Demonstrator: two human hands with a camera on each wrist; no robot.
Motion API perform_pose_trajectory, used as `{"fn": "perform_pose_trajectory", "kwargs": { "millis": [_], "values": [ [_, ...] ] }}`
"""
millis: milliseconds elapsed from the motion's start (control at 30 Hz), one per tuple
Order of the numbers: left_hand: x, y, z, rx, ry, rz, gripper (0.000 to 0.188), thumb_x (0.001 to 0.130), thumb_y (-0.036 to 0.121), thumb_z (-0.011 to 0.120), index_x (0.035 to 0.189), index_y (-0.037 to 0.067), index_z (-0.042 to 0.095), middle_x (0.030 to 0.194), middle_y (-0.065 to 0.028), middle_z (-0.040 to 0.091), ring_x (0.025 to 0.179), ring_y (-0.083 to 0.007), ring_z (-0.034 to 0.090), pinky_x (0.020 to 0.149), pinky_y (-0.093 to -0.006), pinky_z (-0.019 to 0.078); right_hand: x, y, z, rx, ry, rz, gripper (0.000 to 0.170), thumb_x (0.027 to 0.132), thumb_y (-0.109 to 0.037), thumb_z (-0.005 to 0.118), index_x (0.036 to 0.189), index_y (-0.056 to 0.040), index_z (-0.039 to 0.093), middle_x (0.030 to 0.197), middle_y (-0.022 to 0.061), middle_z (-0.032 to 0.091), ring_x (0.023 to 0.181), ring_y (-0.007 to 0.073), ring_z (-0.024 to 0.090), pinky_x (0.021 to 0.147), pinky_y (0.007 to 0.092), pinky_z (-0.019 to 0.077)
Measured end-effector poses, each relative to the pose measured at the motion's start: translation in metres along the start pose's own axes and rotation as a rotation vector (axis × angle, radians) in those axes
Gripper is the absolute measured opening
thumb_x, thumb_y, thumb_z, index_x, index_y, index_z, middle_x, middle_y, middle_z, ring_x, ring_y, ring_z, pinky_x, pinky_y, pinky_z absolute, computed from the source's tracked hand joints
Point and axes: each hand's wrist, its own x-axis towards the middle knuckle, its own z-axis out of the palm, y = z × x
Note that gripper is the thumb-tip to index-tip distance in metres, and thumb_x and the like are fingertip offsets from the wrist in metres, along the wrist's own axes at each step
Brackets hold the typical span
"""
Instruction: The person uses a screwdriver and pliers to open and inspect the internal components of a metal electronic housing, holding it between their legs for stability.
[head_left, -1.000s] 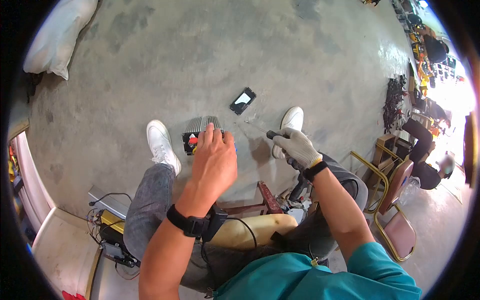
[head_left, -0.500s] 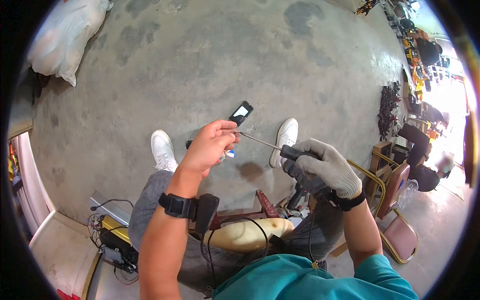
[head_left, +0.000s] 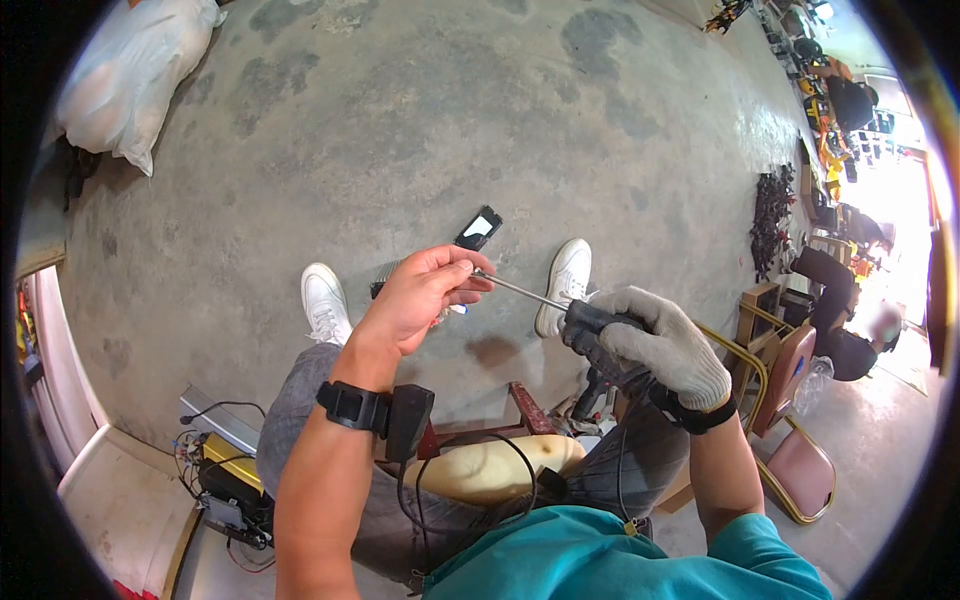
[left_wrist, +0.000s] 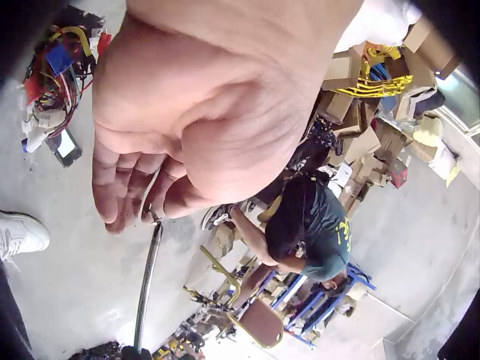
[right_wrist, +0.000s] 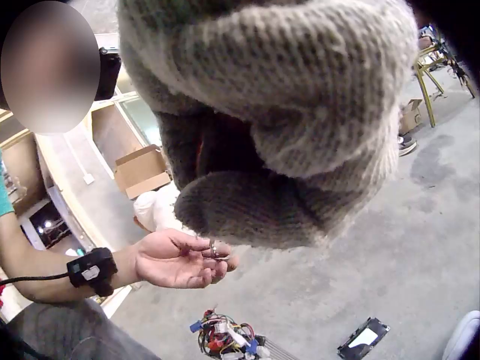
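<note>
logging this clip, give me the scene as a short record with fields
surface: concrete floor
left hand: bare, pinching a small metal piece at the screwdriver tip
right hand: gloved, gripping the screwdriver's black handle
on floor: black panel with white label; finned unit with coloured wires
head view: left hand partly hides finned unit
unclear: what the metal piece is

Head view from above, wrist views close in
Head camera faces steeply down; left wrist's looks closely along the bare, upturned left hand; right wrist's, past the grey knit-gloved right hand; all share the flat black white-labelled panel.
</note>
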Motion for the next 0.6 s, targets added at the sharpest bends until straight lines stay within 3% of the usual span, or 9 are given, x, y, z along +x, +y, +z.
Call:
{"fn": "perform_pose_trajectory", "kwargs": {
  "millis": [300,600],
  "values": [
    [-0.006,0.004,-0.002,-0.012,0.016,-0.019,0.013,0.102,0.014,0.064,0.108,0.004,0.071,0.095,-0.0005,0.067,0.079,-0.0071,0.059,0.072,-0.0214,0.0499,-0.008,-0.008,0.002,0.001,-0.009,-0.035,0.033,0.092,-0.015,0.066,0.122,-0.0005,0.069,0.088,-0.0026,0.063,0.074,0.0047,0.055,0.065,0.0213,0.0458],
    [-0.007,0.007,0.0,-0.062,-0.027,0.035,0.015,0.102,0.011,0.063,0.111,0.004,0.073,0.092,0.0007,0.066,0.079,-0.0061,0.058,0.071,-0.0217,0.0503,-0.015,-0.012,0.0,0.04,0.001,-0.003,0.032,0.092,-0.015,0.067,0.121,0.0,0.069,0.094,-0.0008,0.066,0.081,0.0053,0.057,0.071,0.0216,0.048]
  ]
}}
